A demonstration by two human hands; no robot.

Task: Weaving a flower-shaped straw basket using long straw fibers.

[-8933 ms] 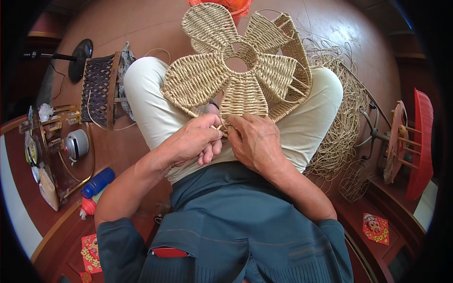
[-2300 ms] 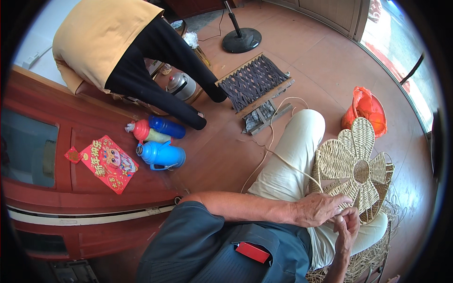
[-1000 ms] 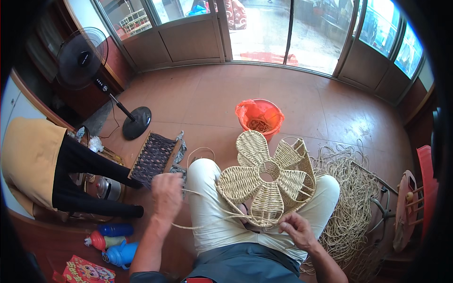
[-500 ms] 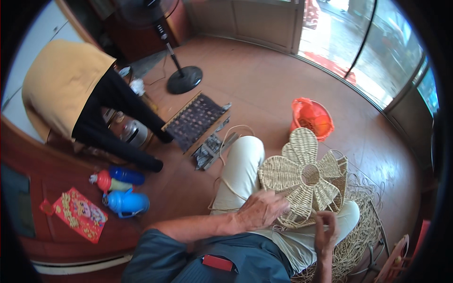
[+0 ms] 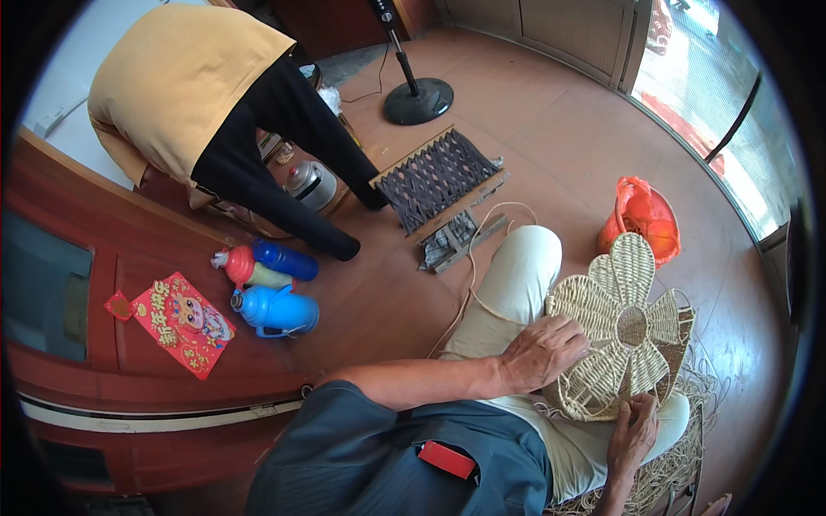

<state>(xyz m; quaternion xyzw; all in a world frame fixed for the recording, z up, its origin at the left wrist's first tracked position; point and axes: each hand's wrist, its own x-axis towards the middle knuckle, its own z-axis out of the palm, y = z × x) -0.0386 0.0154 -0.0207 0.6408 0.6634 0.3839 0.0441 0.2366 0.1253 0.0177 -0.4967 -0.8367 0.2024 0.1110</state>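
Note:
A flower-shaped woven straw basket (image 5: 615,267) rests on my lap, its broad petals set around a round centre. An open, basket-like side shows behind the petals at the right. My left hand (image 5: 544,351) is closed, knuckles up, against the left-hand petals; what its fingers hold is hidden. At the lower rim, my right hand (image 5: 633,430) pinches the woven edge between thumb and fingers. A thin straw cord (image 5: 471,292) trails from the floor over my left thigh toward my left hand.
Loose straw cord (image 5: 695,400) is heaped beside my right leg. Beyond stands a red bucket (image 5: 674,225) with a red bag. A low strap-topped stool (image 5: 439,182), a person (image 5: 189,86) bending over, a fan base (image 5: 419,101) and a blue flask (image 5: 277,310) are farther left.
The view has swung left, so the room's things sit farther right. My right hand, earlier with fingers apart just off the basket, has closed at its lower rim. My left hand remains by the petals.

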